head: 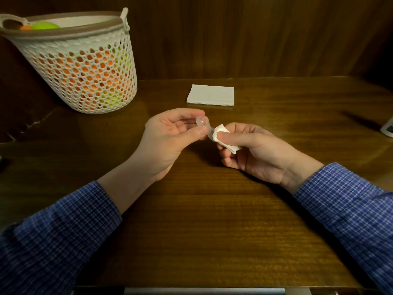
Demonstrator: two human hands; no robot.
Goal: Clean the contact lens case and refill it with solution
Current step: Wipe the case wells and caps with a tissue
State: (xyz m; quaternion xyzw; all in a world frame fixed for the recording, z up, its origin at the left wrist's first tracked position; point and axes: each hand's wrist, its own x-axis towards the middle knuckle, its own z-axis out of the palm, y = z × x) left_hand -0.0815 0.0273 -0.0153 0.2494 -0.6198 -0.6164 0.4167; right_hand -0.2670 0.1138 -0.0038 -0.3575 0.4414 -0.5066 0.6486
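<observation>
Above wooden table, case between hands.

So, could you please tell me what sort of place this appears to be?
Probably a home: a dark wooden table against wood panelling, a white mesh basket of orange and green balls, and folded napkins.

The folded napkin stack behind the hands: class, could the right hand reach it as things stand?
Probably yes: bare table lies between the right hand and the napkin stack, but it already grips a crumpled tissue.
</observation>
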